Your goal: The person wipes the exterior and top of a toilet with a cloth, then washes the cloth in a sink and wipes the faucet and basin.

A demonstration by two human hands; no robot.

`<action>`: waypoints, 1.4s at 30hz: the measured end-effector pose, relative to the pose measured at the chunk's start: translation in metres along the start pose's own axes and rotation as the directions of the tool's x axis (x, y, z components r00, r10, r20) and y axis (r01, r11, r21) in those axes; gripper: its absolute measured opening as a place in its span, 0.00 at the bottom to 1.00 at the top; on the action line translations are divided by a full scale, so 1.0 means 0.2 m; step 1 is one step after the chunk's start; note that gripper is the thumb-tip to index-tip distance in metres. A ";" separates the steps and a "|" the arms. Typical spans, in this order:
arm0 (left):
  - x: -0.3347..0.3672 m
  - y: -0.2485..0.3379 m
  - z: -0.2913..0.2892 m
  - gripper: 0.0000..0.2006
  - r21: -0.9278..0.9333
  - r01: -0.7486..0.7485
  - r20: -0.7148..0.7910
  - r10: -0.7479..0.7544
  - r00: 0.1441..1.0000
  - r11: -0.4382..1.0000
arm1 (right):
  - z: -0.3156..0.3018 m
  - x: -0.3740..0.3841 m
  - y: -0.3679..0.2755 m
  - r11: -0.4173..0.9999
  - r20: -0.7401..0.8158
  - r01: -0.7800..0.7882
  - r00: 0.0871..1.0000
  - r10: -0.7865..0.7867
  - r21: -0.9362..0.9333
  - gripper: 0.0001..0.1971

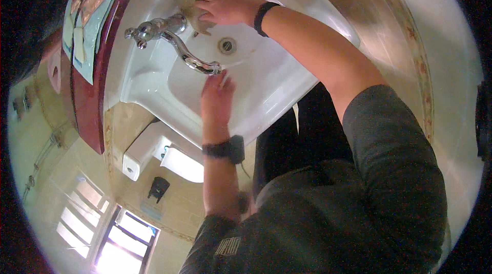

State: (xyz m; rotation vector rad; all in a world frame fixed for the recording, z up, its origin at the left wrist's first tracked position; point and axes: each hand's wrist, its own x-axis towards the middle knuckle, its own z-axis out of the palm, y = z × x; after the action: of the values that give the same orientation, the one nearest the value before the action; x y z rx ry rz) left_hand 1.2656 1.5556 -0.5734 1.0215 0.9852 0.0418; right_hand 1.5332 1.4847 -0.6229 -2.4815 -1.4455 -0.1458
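Observation:
A white washbasin point(287, 87) fills the upper middle, with a round metal drain point(227, 45) in its bowl. My right hand point(230, 6), with a dark band at the wrist, lies with fingers spread on a limp brownish piece, apparently a wet cloth point(190, 0), at the basin's far side. A chrome tap point(192, 59) rises from the basin's left side and its spout curves over the bowl. Just below the spout's end is my left hand point(217, 101), fingers stretched up and a little blurred, with nothing visible in it. A dark watch sits on the left wrist.
A mirror point(36, 95) with a dark red frame point(114, 28) stands at the left. Beyond the basin's lower-left edge is a white toilet point(154, 146). A window point(125, 243) glows at the lower left. Tiled wall point(400, 33) runs along the right.

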 end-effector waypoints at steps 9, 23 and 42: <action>0.20 -0.04 0.23 0.10 -0.382 0.250 0.198 -0.185 0.962 0.890 | 0.11 -0.03 0.06 1.000 -0.147 0.017 0.989 -0.016 0.005 0.26; 0.28 -0.21 -0.04 0.09 -0.119 -0.106 0.578 0.156 0.801 0.987 | 0.12 0.01 0.04 0.995 -0.130 0.014 0.992 -0.001 0.102 0.26; -0.01 0.73 0.11 0.24 0.717 -0.595 0.607 0.746 0.274 -0.364 | -0.07 -0.01 0.02 0.994 0.085 -0.110 0.991 0.107 0.028 0.18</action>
State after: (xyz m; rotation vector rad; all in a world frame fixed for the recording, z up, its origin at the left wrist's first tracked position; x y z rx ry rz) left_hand 1.3377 1.6210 -0.4615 2.8208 0.0992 0.6992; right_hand 1.5372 1.4773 -0.6110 -2.5597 -1.3289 0.0028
